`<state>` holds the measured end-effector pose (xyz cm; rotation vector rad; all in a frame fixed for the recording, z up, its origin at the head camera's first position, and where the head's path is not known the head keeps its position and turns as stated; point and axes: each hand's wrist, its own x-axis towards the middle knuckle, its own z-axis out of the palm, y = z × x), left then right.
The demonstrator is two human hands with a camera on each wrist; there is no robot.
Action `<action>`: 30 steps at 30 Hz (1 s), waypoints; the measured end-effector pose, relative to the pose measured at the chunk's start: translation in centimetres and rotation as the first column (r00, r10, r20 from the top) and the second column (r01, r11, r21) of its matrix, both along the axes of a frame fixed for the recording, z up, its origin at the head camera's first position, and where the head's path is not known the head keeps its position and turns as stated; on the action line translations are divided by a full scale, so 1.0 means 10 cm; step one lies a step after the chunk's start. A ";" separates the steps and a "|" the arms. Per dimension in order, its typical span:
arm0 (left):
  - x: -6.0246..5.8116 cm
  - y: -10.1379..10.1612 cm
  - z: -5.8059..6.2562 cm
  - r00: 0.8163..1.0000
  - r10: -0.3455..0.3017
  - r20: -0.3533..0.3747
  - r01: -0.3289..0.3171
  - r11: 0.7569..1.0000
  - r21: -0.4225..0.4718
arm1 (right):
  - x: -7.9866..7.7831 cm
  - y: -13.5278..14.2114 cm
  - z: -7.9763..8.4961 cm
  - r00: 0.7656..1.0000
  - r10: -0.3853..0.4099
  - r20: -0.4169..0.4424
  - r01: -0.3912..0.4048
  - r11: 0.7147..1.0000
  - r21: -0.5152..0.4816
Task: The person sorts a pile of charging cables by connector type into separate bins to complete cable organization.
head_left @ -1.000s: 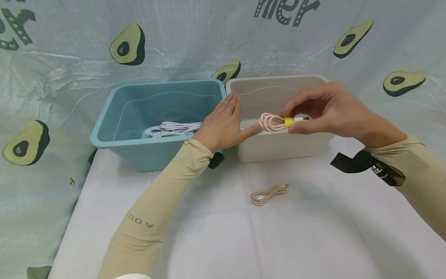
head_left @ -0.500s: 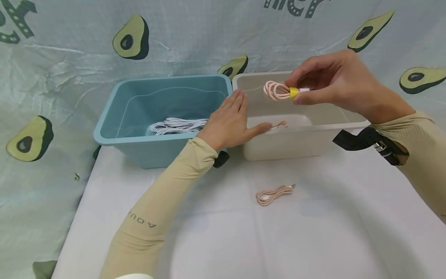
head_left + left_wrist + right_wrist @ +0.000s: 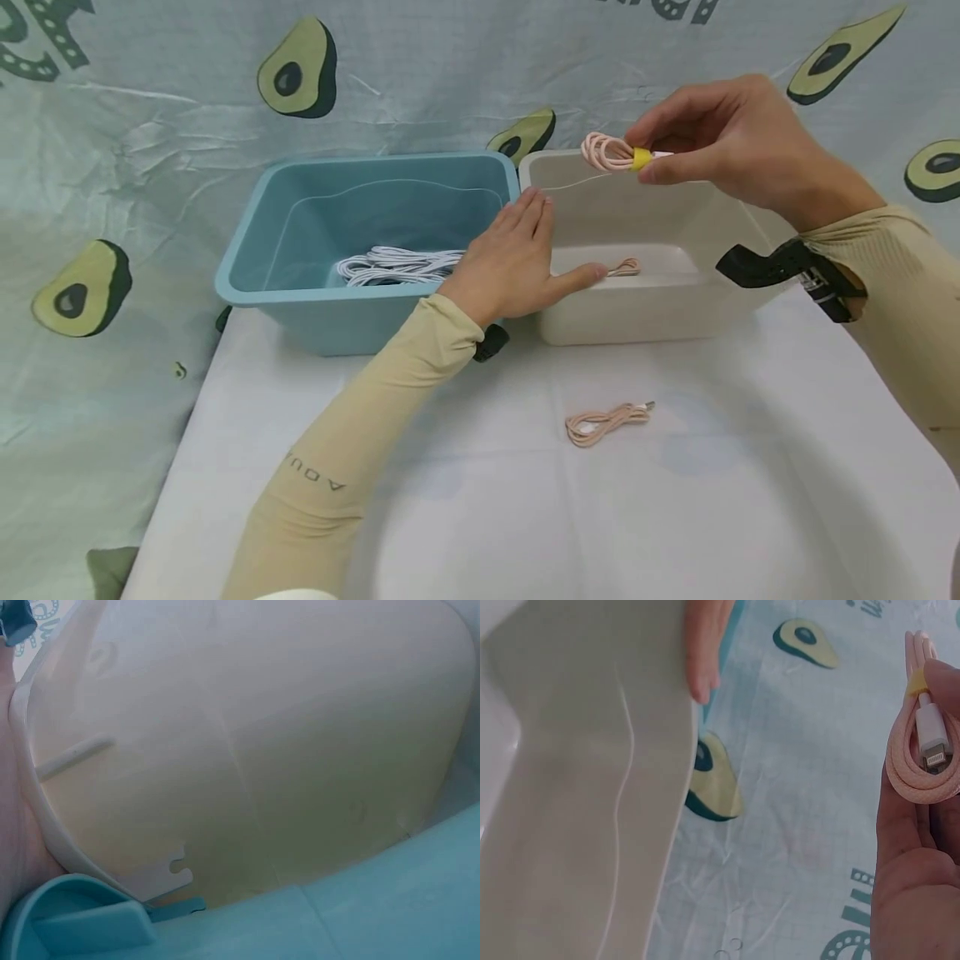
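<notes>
In the head view my right hand (image 3: 738, 154) pinches a coiled pink charging cable (image 3: 604, 152) above the beige bin (image 3: 660, 286), near its back rim. A yellow tie wraps the coil. The right wrist view shows the cable's white plug (image 3: 932, 735) with a metal tip. My left hand (image 3: 510, 262) lies flat, fingers together, across the adjoining rims of the blue bin (image 3: 322, 295) and the beige bin; its thumb reaches over the beige bin. Another pink cable (image 3: 626, 267) lies inside the beige bin, partly hidden by the thumb and rim. White cables (image 3: 397, 266) fill part of the blue bin's floor.
A third coiled pink cable (image 3: 607, 423) lies on the white tabletop (image 3: 487, 508) in front of the beige bin. An avocado-print sheet (image 3: 420, 75) hangs behind both bins. In the left wrist view the bins' outer walls (image 3: 225, 750) stand close together.
My right hand has lifted the held cable from the beige bin's front rim up toward its back rim. The cable inside that bin has come into sight. My left hand stays on the rims.
</notes>
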<state>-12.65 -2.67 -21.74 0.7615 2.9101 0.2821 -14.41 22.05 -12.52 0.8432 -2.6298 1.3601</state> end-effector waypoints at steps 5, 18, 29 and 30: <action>0.01 0.00 0.00 1.000 0.004 -0.002 -0.004 1.000 0.000 | -0.13 0.04 -0.05 0.999 -0.020 0.026 0.021 1.000 -0.009; -0.02 0.00 0.00 1.000 -0.001 0.005 0.001 1.000 -0.009 | -0.44 0.15 -0.26 0.991 -0.097 0.091 0.095 0.995 0.025; -0.02 0.00 -0.01 1.000 -0.006 -0.007 0.006 1.000 -0.010 | -0.62 0.17 -0.44 0.984 -0.124 0.129 0.114 0.990 0.082; -0.02 0.00 -0.01 1.000 -0.006 -0.007 0.006 1.000 -0.012 | -0.64 0.17 -0.46 0.983 -0.125 0.136 0.114 0.990 0.086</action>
